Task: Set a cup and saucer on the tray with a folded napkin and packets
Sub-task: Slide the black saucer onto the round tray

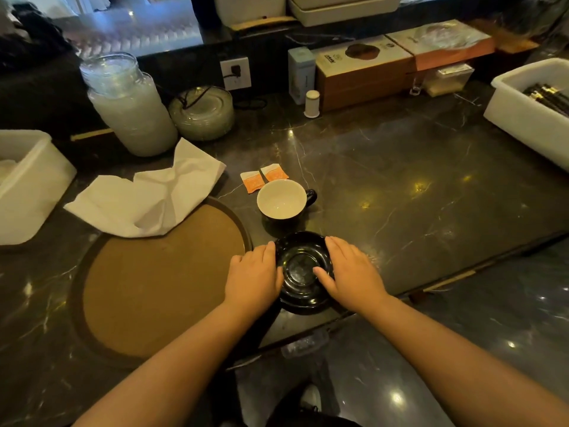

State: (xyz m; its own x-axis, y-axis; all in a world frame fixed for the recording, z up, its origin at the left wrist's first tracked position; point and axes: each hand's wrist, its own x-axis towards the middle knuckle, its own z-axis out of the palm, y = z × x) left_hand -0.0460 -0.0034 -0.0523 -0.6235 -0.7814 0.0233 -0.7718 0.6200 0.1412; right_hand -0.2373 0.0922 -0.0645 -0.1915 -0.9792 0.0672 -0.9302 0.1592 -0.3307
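A glossy black saucer [300, 266] lies on the dark marble counter near its front edge. My left hand [254, 280] grips its left rim and my right hand [349, 272] grips its right rim, thumb resting inside the dish. Just behind it stands a cup [281, 200], white inside and black outside, handle pointing right. Two orange and white packets [263, 177] lie flat behind the cup. A round brown tray [154, 288] with a dark rim sits to the left of the saucer. An unfolded, crumpled white napkin [147, 195] overlaps the tray's far edge.
A large glass jar [129, 106] and a stack of glass plates [201, 114] stand at the back left. White bins sit at far left [27, 186] and far right [529, 109]. Boxes [363, 72] line the back wall beside a small white shaker [312, 103].
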